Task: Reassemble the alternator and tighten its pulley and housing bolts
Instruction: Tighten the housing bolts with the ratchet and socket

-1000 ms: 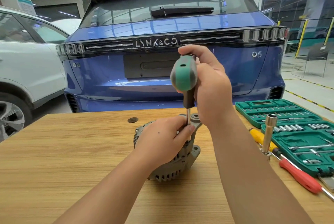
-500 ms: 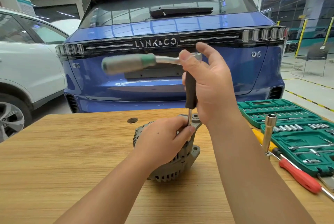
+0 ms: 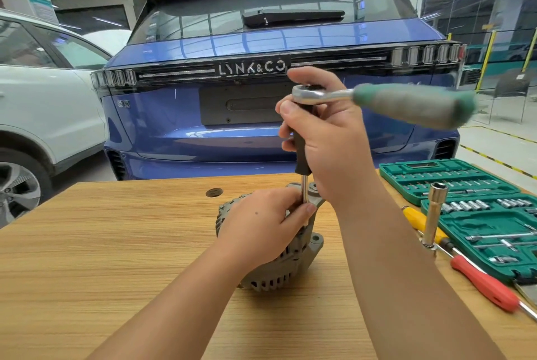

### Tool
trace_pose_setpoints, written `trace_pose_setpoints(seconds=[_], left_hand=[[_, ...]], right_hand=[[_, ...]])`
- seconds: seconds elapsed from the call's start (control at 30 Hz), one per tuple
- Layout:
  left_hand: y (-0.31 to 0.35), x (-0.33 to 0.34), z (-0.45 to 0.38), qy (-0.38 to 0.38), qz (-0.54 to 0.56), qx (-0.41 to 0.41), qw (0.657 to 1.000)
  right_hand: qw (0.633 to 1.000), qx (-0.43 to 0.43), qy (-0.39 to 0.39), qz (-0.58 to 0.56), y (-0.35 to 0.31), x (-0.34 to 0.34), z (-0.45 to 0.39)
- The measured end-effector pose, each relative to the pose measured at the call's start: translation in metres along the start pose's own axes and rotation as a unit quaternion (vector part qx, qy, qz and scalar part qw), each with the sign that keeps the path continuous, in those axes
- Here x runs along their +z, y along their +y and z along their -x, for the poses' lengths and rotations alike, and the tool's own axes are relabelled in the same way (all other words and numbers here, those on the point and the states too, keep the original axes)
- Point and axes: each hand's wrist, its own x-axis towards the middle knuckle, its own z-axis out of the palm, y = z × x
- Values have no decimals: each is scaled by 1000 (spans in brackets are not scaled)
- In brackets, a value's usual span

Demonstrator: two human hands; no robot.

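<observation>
A grey alternator stands on the wooden table in the middle. My left hand grips its top, thumb against a thin steel extension shaft that stands upright on the housing. My right hand holds the black grip of that extension. On top sits a ratchet wrench, its green and grey handle blurred and pointing right. The bolt under the shaft is hidden by my left hand.
An open green socket set case lies at the right with several sockets. A tall socket stands beside yellow and red screwdrivers. A round hole is in the table. A blue car stands behind.
The ratchet handle has swung round the upright shaft: toward me one second ago, left half a second ago, right now. My left hand and the alternator have stayed put.
</observation>
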Motion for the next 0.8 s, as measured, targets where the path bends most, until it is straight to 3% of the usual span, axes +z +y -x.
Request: trace_pose_setpoints(seconds=[0.1, 0.47, 0.63, 0.8], left_hand=[[0, 0, 0, 0, -1, -2, 1000], [0, 1, -1, -7, 1, -2, 1000], [-1, 1, -1, 3, -1, 1, 1000], [-1, 1, 0, 9, 8, 3, 1000]], right_hand=[[999, -18, -33, -1, 3, -1, -1], [991, 40, -23, -129, 9, -6, -4], [971, 69, -71, -218, 8, -12, -4], [970, 112, -74, -200, 5, -17, -7]])
